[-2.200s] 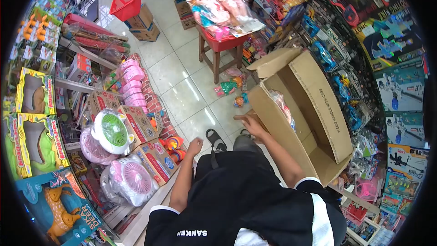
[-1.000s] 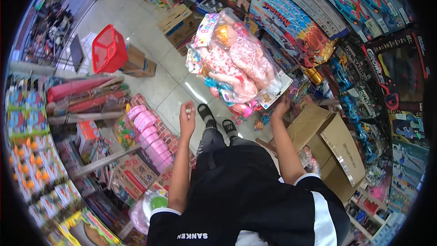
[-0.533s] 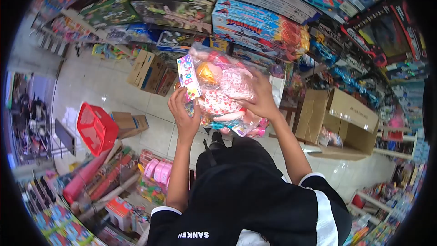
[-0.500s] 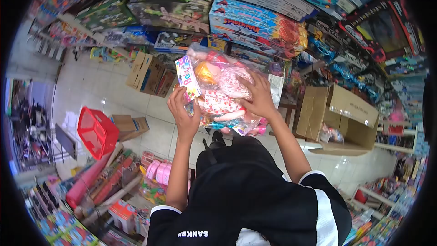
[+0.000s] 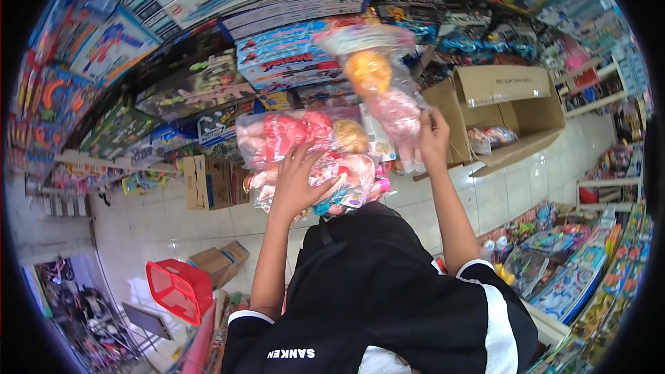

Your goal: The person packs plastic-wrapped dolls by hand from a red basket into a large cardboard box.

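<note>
In my right hand [image 5: 434, 140] is a doll in a clear plastic bag [image 5: 398, 114], gripped by its lower end with the fingers closed. It has orange-yellow hair and a pale pink dress, and its head points away from me. My left hand [image 5: 299, 183] lies open with spread fingers on a pile of other bagged dolls. Uppermost there is a doll in a red-pink dress [image 5: 294, 130] with blonde hair. Under the left hand is a doll in a patterned red and white dress [image 5: 353, 170], partly covered. What supports the pile is hidden.
An open cardboard box [image 5: 512, 107] with bagged dolls inside stands on the right. Ahead are shelves of boxed toys, among them a blue Spiderman box [image 5: 287, 55]. On the tiled floor to the left are a red plastic basket [image 5: 181, 291] and a smaller carton [image 5: 208, 183].
My right hand has lifted the pink-dressed doll off the pile and moved it right. The left hand has shifted onto the remaining dolls. The view has turned toward the right.
</note>
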